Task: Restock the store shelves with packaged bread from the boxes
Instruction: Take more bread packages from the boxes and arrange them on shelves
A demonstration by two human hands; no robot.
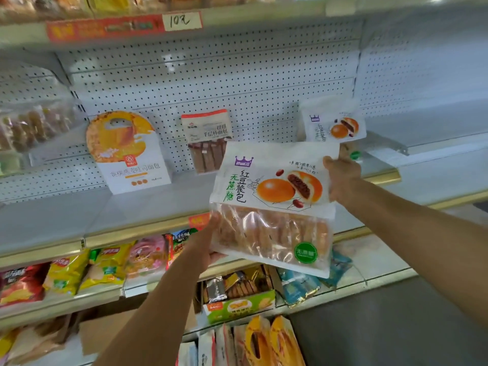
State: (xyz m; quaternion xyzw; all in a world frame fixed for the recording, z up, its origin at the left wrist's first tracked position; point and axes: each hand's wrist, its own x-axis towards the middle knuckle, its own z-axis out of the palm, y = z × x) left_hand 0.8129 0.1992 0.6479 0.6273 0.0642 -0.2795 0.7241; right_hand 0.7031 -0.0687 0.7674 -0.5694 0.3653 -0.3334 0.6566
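Note:
I hold a white bag of red bean buns (274,207) in the air in front of the middle shelf (148,207). My left hand (211,239) grips its lower left corner from below. My right hand (342,180) grips its upper right edge, thumb on the front. A second bag of the same buns (334,122) stands upright against the pegboard at the back of the shelf, just behind and above the held one. Further left on the shelf stand a bag of layered bread sticks (207,140) and a white and orange bread bag (126,151).
Bare shelf surface lies left of and in front of the standing bags. The shelf above carries a price strip (124,27). Below are chip bags (87,268), a green snack box (237,305) and teal packets (303,286). A cardboard box (105,331) sits low left.

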